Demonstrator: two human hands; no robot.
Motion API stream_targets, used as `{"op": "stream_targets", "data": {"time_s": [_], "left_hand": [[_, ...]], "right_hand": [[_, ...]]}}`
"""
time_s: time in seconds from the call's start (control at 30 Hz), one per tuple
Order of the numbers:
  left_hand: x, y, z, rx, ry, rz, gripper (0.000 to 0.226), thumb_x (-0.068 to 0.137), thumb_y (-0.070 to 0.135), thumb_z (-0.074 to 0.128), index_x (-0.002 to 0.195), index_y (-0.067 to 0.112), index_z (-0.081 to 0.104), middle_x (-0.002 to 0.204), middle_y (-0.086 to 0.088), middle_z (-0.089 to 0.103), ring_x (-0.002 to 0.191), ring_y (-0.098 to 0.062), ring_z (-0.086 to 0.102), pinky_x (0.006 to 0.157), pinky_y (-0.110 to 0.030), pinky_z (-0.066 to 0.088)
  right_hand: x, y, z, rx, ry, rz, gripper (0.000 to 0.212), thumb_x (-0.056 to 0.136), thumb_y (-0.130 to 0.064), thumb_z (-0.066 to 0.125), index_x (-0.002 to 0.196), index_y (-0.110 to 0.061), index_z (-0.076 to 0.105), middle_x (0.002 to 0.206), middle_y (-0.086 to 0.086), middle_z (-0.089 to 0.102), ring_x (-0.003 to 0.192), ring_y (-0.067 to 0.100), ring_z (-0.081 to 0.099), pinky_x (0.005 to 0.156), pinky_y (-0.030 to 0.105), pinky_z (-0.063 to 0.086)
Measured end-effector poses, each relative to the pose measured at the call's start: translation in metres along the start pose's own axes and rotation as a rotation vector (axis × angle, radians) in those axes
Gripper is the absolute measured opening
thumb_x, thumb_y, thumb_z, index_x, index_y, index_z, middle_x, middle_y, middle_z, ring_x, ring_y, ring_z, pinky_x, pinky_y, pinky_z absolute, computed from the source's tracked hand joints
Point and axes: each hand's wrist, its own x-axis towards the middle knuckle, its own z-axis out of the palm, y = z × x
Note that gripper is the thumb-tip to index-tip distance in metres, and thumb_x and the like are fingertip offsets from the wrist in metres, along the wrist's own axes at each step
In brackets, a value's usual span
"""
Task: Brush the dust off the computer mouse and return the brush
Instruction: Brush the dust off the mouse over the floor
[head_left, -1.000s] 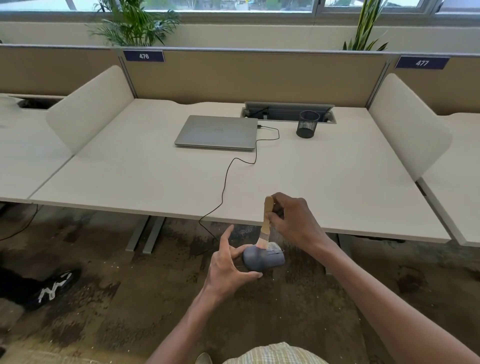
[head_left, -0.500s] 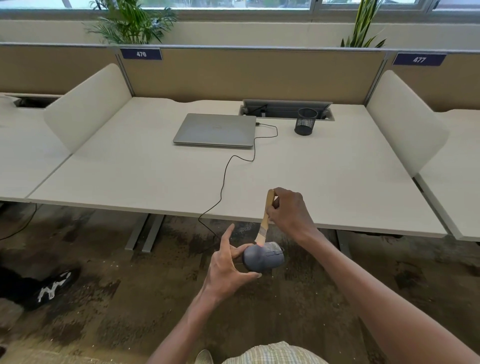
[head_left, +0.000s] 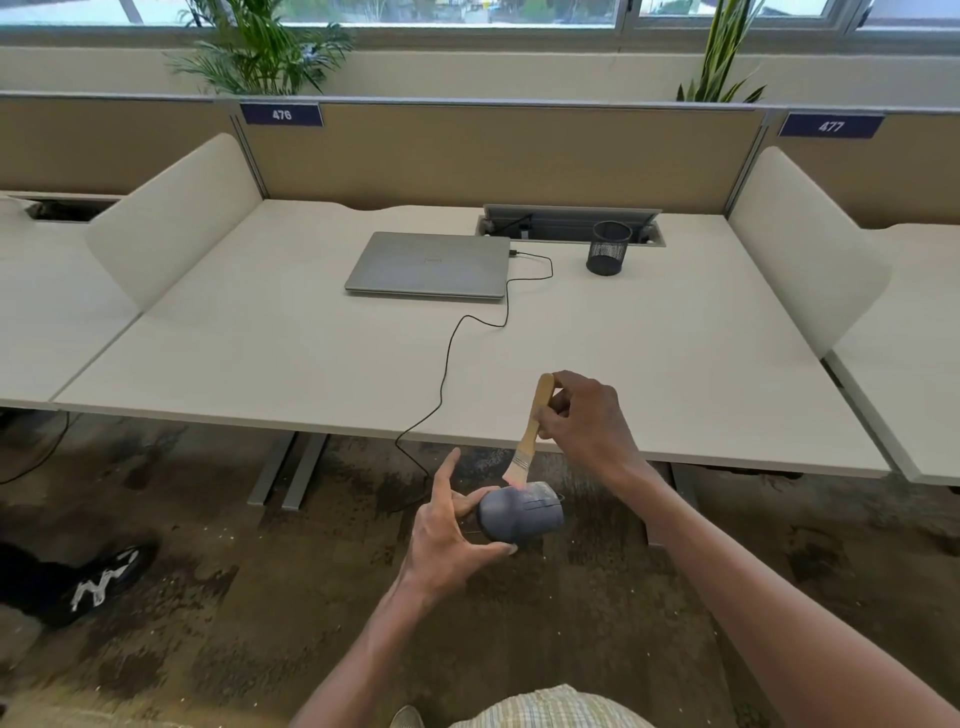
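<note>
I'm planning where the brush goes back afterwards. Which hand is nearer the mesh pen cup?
Right. The right hand, gripping the brush, is over the desk's near edge below the mesh pen cup; the left hand holds the mouse lower, off the desk.

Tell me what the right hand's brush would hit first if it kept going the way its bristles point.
Most likely the mouse: the right hand angles the brush down-left, bristles just at the mouse's top edge, held by the left hand. Whether they touch is unclear.

Wooden-handled brush (head_left: 531, 429), matt mouse (head_left: 519, 512)
</note>
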Motion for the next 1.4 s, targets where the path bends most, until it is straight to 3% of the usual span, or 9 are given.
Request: {"op": "stream_targets", "data": {"time_s": [0.13,0.33,0.53,0.77,0.9,1.0,1.13,1.27,1.4], "left_hand": [[0.000,0.000,-0.002,-0.031,0.014,-0.017,0.133,0.055,0.031,0.097,0.156,0.013,0.012,0.116,0.002,0.073,0.097,0.022,0.056,0.086,0.007,0.035],[-0.004,-0.001,-0.002,-0.038,0.010,-0.042,0.134,0.054,0.032,0.097,0.156,0.016,0.012,0.113,0.002,0.074,0.091,0.009,0.062,0.087,0.005,0.039],[-0.004,0.001,-0.003,-0.062,0.032,-0.044,0.132,0.055,0.031,0.097,0.156,0.015,0.013,0.112,0.002,0.074,0.098,0.021,0.058,0.085,0.005,0.039],[-0.006,0.001,-0.001,-0.056,0.013,-0.037,0.131,0.054,0.029,0.098,0.156,0.014,0.015,0.113,0.002,0.074,0.094,0.010,0.062,0.088,0.005,0.038],[-0.006,-0.001,0.000,-0.055,0.020,-0.040,0.132,0.054,0.031,0.098,0.156,0.015,0.015,0.113,0.001,0.074,0.098,0.000,0.065,0.090,0.001,0.041],[-0.005,-0.002,0.000,-0.053,0.028,-0.034,0.131,0.054,0.033,0.097,0.156,0.016,0.015,0.113,0.001,0.074,0.104,-0.006,0.066,0.091,-0.001,0.041],[-0.005,0.002,0.001,-0.042,0.016,-0.021,0.130,0.056,0.029,0.097,0.156,0.015,0.015,0.113,-0.001,0.074,0.099,-0.002,0.063,0.087,0.005,0.038],[-0.005,0.001,0.001,-0.027,0.008,-0.005,0.132,0.055,0.028,0.097,0.156,0.014,0.014,0.109,0.001,0.074,0.092,0.008,0.062,0.084,0.005,0.038],[-0.003,0.004,0.003,-0.020,0.010,0.014,0.132,0.055,0.029,0.097,0.156,0.015,0.013,0.109,0.000,0.074,0.094,0.000,0.064,0.086,0.005,0.039]], "right_hand": [[-0.010,0.000,-0.001,0.046,-0.062,-0.036,0.015,0.089,-0.006,0.070,0.104,-0.007,0.068,0.086,0.007,0.074,0.072,0.018,0.073,0.071,0.031,0.063],[-0.014,0.011,-0.001,0.074,-0.028,-0.036,0.012,0.090,-0.006,0.069,0.101,-0.010,0.065,0.087,0.006,0.072,0.076,0.022,0.073,0.072,0.044,0.063],[-0.024,0.014,-0.008,0.157,-0.029,-0.039,0.014,0.090,-0.003,0.070,0.101,-0.010,0.064,0.087,0.004,0.073,0.079,0.019,0.075,0.073,0.043,0.064],[-0.021,0.022,-0.008,0.116,-0.036,-0.023,0.012,0.092,-0.003,0.067,0.100,-0.011,0.062,0.086,0.004,0.072,0.075,0.018,0.074,0.071,0.042,0.064],[-0.022,0.022,-0.015,0.155,-0.002,0.009,0.013,0.092,0.000,0.066,0.101,-0.010,0.064,0.087,0.005,0.072,0.078,0.019,0.075,0.072,0.036,0.064],[-0.022,0.022,-0.016,0.110,-0.035,-0.008,0.013,0.091,-0.002,0.067,0.101,-0.010,0.064,0.085,0.004,0.072,0.075,0.018,0.074,0.072,0.041,0.064],[-0.019,0.023,-0.013,0.044,-0.029,-0.010,0.014,0.091,-0.003,0.067,0.103,-0.009,0.064,0.085,0.005,0.073,0.073,0.018,0.073,0.073,0.043,0.063],[-0.013,0.007,-0.010,0.066,0.039,-0.025,0.012,0.090,-0.006,0.068,0.101,-0.009,0.067,0.081,0.005,0.074,0.069,0.016,0.073,0.067,0.032,0.063],[0.000,-0.010,0.003,0.021,0.003,0.035,0.008,0.088,-0.007,0.067,0.097,-0.006,0.067,0.081,0.009,0.074,0.068,0.019,0.073,0.064,0.029,0.061]]}}
